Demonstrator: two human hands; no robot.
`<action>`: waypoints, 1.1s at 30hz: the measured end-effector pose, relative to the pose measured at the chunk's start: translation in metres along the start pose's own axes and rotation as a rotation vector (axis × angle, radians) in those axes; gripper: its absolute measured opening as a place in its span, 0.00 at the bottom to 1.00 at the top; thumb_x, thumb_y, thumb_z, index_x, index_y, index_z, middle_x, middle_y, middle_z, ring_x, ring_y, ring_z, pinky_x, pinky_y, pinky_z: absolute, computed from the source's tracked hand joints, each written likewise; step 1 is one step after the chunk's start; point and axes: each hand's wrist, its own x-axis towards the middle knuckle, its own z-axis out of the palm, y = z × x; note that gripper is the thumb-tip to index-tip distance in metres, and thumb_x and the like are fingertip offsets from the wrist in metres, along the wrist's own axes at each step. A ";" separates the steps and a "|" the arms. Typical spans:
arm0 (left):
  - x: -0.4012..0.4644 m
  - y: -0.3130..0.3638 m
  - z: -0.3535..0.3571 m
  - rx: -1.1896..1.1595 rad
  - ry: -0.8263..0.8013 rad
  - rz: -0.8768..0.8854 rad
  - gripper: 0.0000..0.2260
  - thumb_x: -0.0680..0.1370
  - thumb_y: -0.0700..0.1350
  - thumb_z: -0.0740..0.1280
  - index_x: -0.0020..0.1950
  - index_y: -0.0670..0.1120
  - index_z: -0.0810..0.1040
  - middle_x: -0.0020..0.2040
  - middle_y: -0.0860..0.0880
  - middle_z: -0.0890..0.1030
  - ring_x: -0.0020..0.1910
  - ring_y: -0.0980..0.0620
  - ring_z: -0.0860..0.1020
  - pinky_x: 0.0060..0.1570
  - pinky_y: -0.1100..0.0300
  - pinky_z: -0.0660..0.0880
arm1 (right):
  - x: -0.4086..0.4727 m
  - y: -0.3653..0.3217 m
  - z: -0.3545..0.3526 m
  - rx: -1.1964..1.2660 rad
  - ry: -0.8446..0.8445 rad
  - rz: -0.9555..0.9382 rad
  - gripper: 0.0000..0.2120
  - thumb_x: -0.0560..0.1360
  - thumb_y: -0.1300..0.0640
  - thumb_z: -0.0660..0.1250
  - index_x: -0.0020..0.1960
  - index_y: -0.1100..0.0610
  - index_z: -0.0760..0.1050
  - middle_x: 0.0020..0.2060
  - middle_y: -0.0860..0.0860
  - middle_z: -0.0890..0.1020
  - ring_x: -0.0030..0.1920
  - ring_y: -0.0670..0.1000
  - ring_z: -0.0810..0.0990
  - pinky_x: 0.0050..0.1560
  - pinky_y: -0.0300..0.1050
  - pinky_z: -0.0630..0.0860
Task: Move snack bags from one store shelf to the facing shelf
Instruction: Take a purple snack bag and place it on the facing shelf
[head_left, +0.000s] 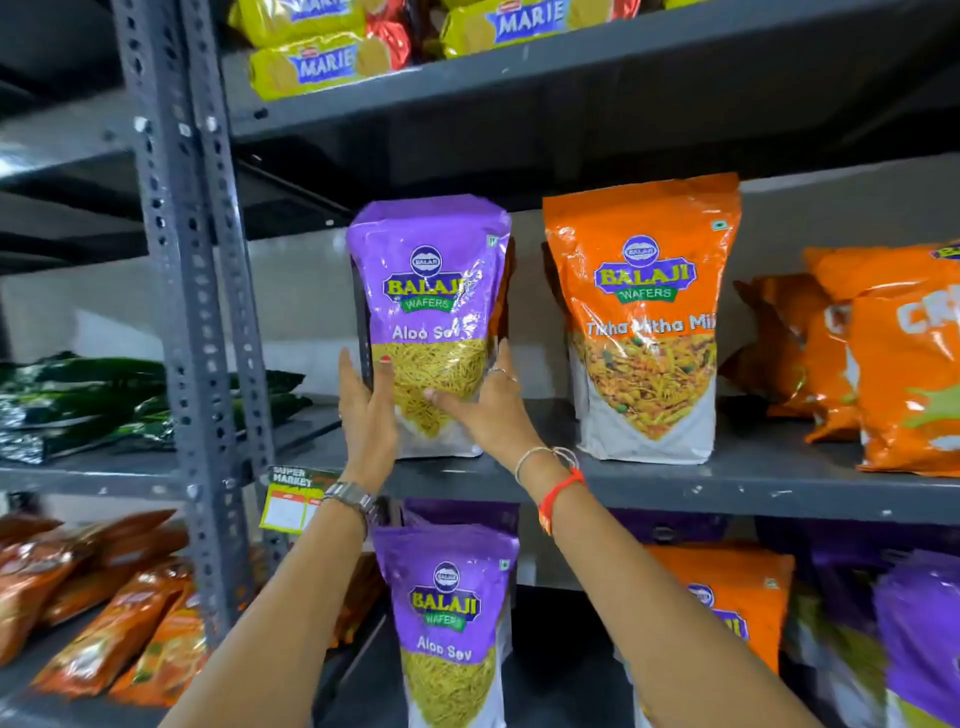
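Observation:
A purple Aloo Sev snack bag (431, 291) stands upright on the grey middle shelf (675, 486), near its left end. My left hand (366, 410) presses against the bag's lower left side, thumb on its front. My right hand (488, 410) holds the lower right side, thumb across the front and fingers behind. An orange bag edge shows just behind the purple bag. An orange Tikha Mitha Mix bag (644, 322) stands upright to the right on the same shelf.
Crumpled orange bags (883, 353) fill the shelf's right end. Below stand another purple Aloo Sev bag (449, 629) and further orange and purple bags. Marie biscuit packs (317, 65) lie on the top shelf. A perforated upright post (192, 291) stands left, green bags (104, 405) beyond.

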 end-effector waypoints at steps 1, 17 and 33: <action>0.005 -0.001 -0.001 -0.102 -0.006 -0.074 0.33 0.77 0.56 0.61 0.76 0.46 0.52 0.75 0.48 0.61 0.73 0.51 0.61 0.75 0.51 0.55 | 0.004 0.002 0.003 0.060 0.006 0.014 0.48 0.59 0.51 0.79 0.71 0.63 0.58 0.69 0.60 0.69 0.69 0.55 0.69 0.73 0.52 0.63; -0.028 0.028 -0.017 -0.187 -0.150 -0.172 0.27 0.71 0.49 0.72 0.65 0.42 0.67 0.57 0.43 0.80 0.50 0.46 0.81 0.47 0.53 0.77 | -0.008 -0.010 -0.029 0.146 -0.177 0.205 0.36 0.58 0.51 0.81 0.59 0.51 0.65 0.58 0.52 0.79 0.62 0.57 0.77 0.67 0.59 0.72; -0.224 0.025 -0.065 -0.046 -0.070 -0.082 0.32 0.52 0.45 0.81 0.52 0.56 0.72 0.52 0.45 0.82 0.49 0.49 0.82 0.46 0.52 0.79 | -0.166 0.013 -0.074 0.290 -0.331 0.207 0.33 0.63 0.66 0.78 0.62 0.55 0.67 0.54 0.48 0.79 0.56 0.47 0.79 0.57 0.36 0.76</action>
